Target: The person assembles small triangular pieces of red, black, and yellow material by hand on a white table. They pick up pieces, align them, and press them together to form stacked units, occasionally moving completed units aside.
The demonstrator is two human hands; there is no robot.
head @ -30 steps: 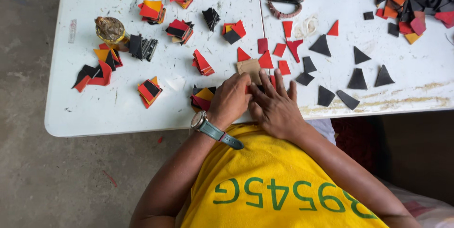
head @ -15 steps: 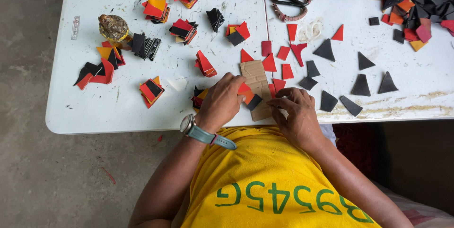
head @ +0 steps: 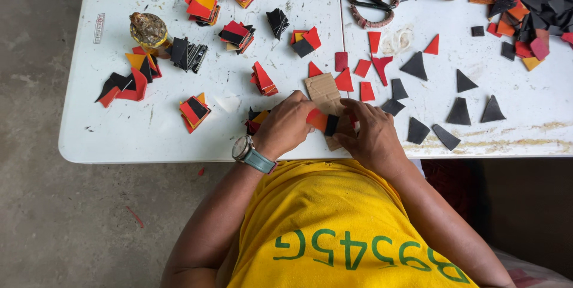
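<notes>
Two hands meet at the near edge of the white table [head: 149, 139]. Your left hand [head: 286, 127] and right hand [head: 370, 136] pinch small red, orange and black pieces [head: 322, 122] over a cardboard piece [head: 323, 90]; loose red triangles [head: 358, 76] lie just beyond.

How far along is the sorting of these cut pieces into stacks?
Done: several mixed red, orange and black stacks sit across the white table. In hand: the left hand and right hand press a red, orange and black set together over a cardboard piece. Left: loose red triangles, black triangles and a big unsorted heap at the top right.
</notes>
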